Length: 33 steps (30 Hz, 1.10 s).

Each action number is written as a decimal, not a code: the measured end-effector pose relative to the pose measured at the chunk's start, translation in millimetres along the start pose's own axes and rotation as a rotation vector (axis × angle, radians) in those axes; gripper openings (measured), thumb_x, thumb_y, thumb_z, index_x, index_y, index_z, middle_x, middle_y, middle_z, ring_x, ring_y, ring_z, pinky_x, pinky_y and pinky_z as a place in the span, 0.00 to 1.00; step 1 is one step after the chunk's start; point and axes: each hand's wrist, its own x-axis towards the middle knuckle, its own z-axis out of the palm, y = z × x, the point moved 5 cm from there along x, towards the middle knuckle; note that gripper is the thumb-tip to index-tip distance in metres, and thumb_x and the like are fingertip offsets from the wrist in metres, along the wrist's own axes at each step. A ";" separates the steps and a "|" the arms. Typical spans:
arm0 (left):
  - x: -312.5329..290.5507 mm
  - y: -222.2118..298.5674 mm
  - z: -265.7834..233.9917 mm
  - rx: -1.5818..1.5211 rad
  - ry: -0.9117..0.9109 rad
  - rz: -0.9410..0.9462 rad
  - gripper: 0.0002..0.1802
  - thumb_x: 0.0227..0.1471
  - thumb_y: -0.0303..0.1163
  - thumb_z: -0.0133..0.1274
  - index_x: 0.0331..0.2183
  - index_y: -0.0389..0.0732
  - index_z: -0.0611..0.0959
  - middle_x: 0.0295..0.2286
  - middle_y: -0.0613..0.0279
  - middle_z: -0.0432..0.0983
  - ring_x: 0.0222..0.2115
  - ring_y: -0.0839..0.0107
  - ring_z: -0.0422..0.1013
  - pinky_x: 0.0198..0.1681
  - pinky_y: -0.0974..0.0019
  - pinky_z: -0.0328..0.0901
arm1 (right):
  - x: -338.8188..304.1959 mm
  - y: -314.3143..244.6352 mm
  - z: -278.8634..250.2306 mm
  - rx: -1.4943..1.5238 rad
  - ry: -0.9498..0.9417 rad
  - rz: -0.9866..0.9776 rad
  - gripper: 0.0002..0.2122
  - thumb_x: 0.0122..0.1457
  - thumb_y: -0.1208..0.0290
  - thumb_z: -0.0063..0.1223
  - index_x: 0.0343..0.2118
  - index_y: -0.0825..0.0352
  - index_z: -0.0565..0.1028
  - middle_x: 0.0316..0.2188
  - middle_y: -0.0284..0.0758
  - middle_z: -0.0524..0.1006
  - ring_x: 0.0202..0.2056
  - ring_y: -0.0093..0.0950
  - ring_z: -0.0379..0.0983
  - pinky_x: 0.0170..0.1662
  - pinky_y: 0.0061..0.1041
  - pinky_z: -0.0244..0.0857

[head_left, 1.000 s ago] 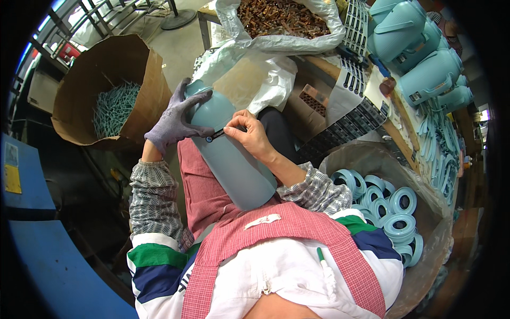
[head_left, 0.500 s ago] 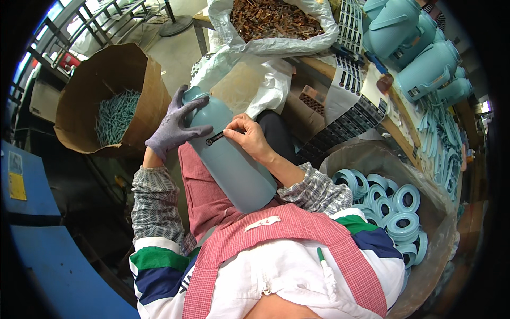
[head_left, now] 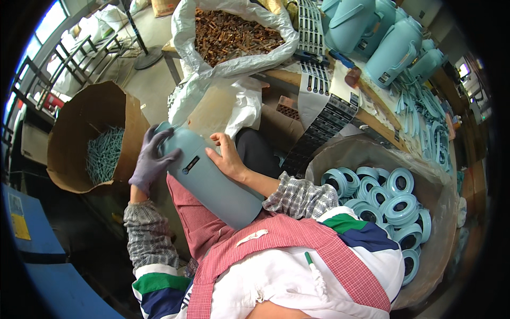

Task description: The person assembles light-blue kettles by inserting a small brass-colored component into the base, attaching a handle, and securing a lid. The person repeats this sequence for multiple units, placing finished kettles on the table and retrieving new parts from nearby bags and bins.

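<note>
A dull blue thermos shell (head_left: 215,183) lies slantwise over my lap, its shoulder end away from me and its base against my apron. A small black label strip (head_left: 190,165) sits on its upper side. My left hand (head_left: 150,162), in a grey-purple glove, grips the shoulder end, thumb on top and fingers around the far side. My bare right hand (head_left: 229,159) rests along the shell's right side, to the right of the label. Its thumb and fingers are apart, with nothing visible between them.
A brown drum (head_left: 135,141) of thin blue pieces stands left. Ahead is a white sack (head_left: 183,37) of brown pieces. Label sheets (head_left: 313,98) hang off the bench, near finished blue jugs (head_left: 396,50). A lined bin of blue rings (head_left: 399,210) stands right.
My right fingers have left the label and opened out, now on the shell's right side. The whole view has shifted; the left hand keeps its hold on the shell.
</note>
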 end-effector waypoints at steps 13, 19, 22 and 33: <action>-69.8 -85.5 13.4 -0.190 -0.504 -0.684 0.32 0.42 0.38 0.62 0.48 0.36 0.73 0.40 0.58 0.75 0.40 0.71 0.70 0.45 0.69 0.64 | 209.4 -35.8 -86.6 -0.345 -0.142 0.009 0.08 0.57 0.70 0.46 0.35 0.65 0.77 0.29 0.36 0.78 0.29 0.28 0.74 0.35 0.25 0.70; -152.1 -102.1 42.1 -0.440 -0.136 -0.721 0.23 0.44 0.28 0.61 0.43 0.32 0.76 0.35 0.61 0.76 0.35 0.76 0.70 0.41 0.72 0.65 | 308.4 49.4 -158.1 -0.945 0.146 -0.213 0.13 0.51 0.70 0.53 0.41 0.64 0.74 0.34 0.43 0.76 0.36 0.41 0.73 0.42 0.37 0.66; -155.6 -70.4 20.2 -0.460 0.076 -0.760 0.16 0.44 0.25 0.59 0.38 0.32 0.79 0.31 0.63 0.77 0.31 0.78 0.71 0.36 0.74 0.66 | 303.0 23.9 -141.2 -0.751 0.239 -0.424 0.06 0.53 0.75 0.46 0.32 0.67 0.73 0.31 0.43 0.75 0.31 0.38 0.73 0.37 0.36 0.68; -22.8 33.2 47.6 0.168 -0.206 -0.295 0.19 0.41 0.40 0.61 0.38 0.46 0.81 0.22 0.59 0.77 0.22 0.71 0.74 0.28 0.69 0.66 | 344.3 66.6 -173.8 -0.472 0.626 0.107 0.07 0.54 0.72 0.49 0.33 0.69 0.74 0.35 0.44 0.74 0.38 0.41 0.70 0.40 0.37 0.63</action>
